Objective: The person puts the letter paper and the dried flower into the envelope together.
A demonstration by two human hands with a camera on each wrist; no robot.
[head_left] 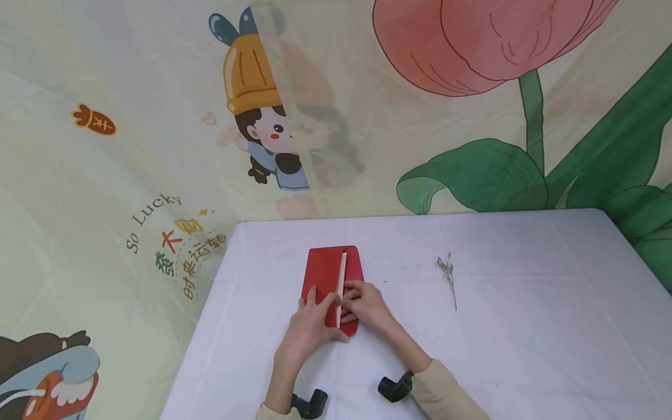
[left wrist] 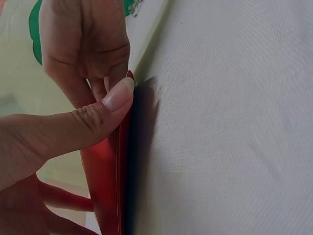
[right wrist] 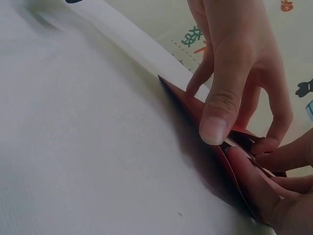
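Observation:
A red envelope lies on the table with its flap folded out to the right. Along its opening shows a narrow strip of cream card. My left hand holds the envelope, fingers spread over its front and thumb at the near edge. From the right, my right hand pinches at the card by the opening, where both hands' fingertips come close together. In the right wrist view, the right thumb reaches in at the opening. How far the card sits inside is hidden.
A small dried flower sprig lies to the right on the white-covered table. Behind and to the left hangs a printed cloth with cartoon figures and a large flower. Dark wrist-worn devices sit at both wrists.

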